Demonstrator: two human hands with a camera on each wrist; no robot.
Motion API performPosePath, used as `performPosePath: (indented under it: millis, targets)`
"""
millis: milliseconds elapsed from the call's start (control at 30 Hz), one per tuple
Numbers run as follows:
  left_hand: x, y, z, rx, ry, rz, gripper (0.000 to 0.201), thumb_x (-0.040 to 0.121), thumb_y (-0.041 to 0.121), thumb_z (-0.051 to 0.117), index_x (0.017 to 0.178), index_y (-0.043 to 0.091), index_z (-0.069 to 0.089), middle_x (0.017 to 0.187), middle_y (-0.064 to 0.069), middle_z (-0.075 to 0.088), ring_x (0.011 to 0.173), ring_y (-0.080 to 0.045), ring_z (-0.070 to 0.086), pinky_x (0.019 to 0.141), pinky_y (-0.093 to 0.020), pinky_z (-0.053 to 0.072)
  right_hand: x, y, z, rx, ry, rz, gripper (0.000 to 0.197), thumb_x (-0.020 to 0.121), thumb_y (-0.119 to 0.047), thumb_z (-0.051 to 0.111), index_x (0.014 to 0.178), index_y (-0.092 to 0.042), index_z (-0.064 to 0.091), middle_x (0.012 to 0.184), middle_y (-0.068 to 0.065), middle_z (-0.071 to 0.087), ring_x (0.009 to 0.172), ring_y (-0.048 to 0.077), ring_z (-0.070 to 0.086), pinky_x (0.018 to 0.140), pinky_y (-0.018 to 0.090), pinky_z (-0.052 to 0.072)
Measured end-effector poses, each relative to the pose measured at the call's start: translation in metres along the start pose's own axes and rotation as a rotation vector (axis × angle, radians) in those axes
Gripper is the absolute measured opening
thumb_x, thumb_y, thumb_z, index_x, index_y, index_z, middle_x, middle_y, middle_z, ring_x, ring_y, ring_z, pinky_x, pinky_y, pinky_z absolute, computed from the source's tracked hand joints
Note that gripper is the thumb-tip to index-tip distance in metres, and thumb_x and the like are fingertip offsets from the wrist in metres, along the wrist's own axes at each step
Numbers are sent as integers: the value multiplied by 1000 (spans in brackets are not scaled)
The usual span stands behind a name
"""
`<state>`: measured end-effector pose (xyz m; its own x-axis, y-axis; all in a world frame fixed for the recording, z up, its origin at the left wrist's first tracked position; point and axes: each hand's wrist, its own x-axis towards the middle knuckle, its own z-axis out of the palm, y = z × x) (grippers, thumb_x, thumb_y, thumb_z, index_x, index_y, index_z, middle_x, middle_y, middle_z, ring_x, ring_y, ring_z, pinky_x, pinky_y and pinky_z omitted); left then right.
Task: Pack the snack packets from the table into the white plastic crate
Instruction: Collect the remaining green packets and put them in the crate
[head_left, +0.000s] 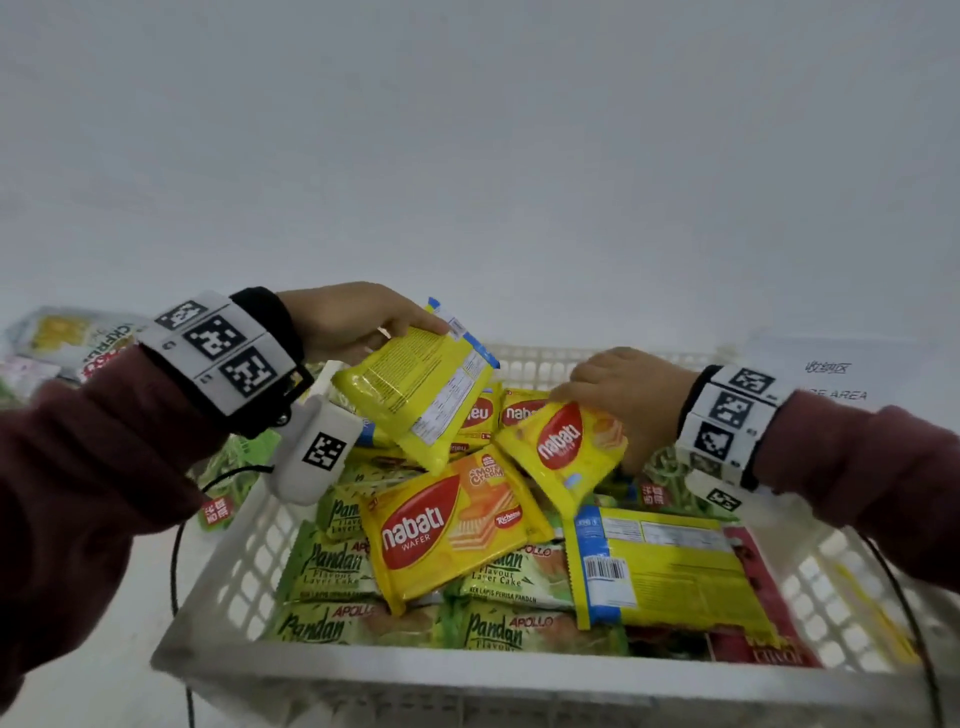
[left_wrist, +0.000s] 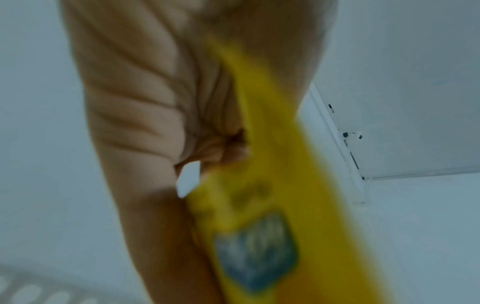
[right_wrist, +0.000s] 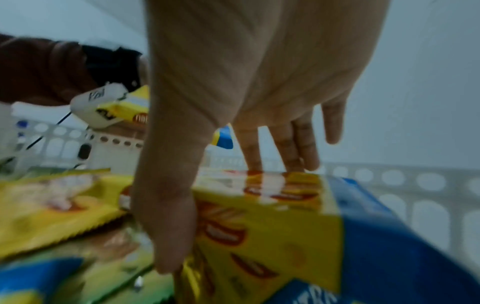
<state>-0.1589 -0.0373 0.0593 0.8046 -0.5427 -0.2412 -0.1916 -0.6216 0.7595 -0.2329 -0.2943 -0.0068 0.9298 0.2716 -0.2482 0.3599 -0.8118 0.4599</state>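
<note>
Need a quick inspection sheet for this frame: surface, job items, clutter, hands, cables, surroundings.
Surface: white table, mostly hidden by the crate.
Job's things: white plastic crate holds Nabati wafer packs and Pandan cake packs; more packets on the table at far left.
Clutter: nothing seen.
Grippers: left hand holds a yellow pack back side up; right hand grips a Nabati pack.
Cables: black cable hangs from left wrist.
Surroundings: plain wall, paper sign.

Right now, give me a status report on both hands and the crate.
Left hand holds a yellow packet, back side up, over the white crate. Right hand holds a Nabati packet inside it. Crate nearly full; nothing blocking.
</note>
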Motion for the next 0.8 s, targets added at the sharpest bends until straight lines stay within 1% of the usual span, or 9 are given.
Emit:
performPosePath:
  millis: [67, 167, 233, 300, 400, 533, 600, 667, 800]
  targets:
    - [0, -4, -5, -25, -24, -13, 34, 93, 2, 35, 114, 17, 58, 85, 7, 62, 67, -7, 57, 53, -15, 52, 1, 3, -2, 55, -22, 116, 104, 64, -65, 67, 145, -26, 14, 134, 4, 42, 123, 23, 40, 104, 35, 29]
    - [1, -7, -10, 164, -70, 5, 60, 90, -12, 35, 138, 23, 41, 120, -2, 56, 89, -13, 56, 66, -16, 52, 10, -1, 4, 119, -58, 201, 102, 62, -73, 62, 141, -25, 21, 118, 6, 57, 109, 25, 52, 96, 36, 37]
    - [-1, -7, -11, 226, -113, 26, 67, 88, -14, 42, 143, 23, 31, 129, -9, 50, 96, -20, 56, 66, -15, 52, 15, -4, 8, 159, -54, 221, 95, 61, -75, 60, 136, -27, 27, 109, 6, 60, 103, 25, 56, 93, 37, 41]
    - [-2, -6, -12, 241, -150, 37, 73, 85, -17, 47, 145, 20, 28, 118, -9, 51, 97, -24, 57, 69, -19, 54, 14, -6, 10, 188, -39, 236, 93, 62, -77, 56, 137, -30, 29, 114, 7, 57, 107, 25, 53, 93, 36, 39]
    - [0, -5, -12, 418, -131, 87, 82, 79, -13, 60, 144, 27, 29, 103, 1, 54, 87, -17, 61, 74, -24, 50, 11, -8, 11, 158, 27, 224, 92, 65, -79, 50, 141, -33, 27, 134, 6, 39, 121, 24, 42, 98, 35, 34]
    - [0, 3, -7, 705, -62, 192, 85, 78, -11, 59, 144, 32, 26, 127, -2, 50, 105, -15, 59, 67, -18, 43, 13, -11, 13, 237, 16, 188, 89, 72, -72, 52, 144, -29, 24, 132, 3, 40, 120, 21, 43, 95, 33, 37]
    - [0, 7, -4, 812, -16, 234, 84, 81, -10, 57, 145, 30, 22, 128, -2, 49, 115, -15, 55, 70, -16, 39, 14, -11, 15, 305, 5, 196, 89, 73, -69, 54, 145, -29, 22, 131, 3, 39, 119, 22, 44, 93, 34, 40]
    - [1, 11, -2, 844, 16, 281, 78, 81, -3, 62, 144, 28, 28, 119, -4, 56, 110, -14, 57, 73, -12, 34, 13, -12, 18, 348, 5, 200, 89, 74, -68, 55, 146, -29, 20, 131, 3, 38, 119, 21, 43, 93, 34, 41]
    - [2, 22, 3, 820, 76, 319, 47, 80, 29, 69, 125, 19, 56, 71, 3, 55, 69, -11, 50, 58, -12, 31, 12, -12, 18, 383, 5, 203, 89, 74, -66, 56, 146, -28, 20, 132, 2, 37, 121, 21, 41, 94, 34, 41]
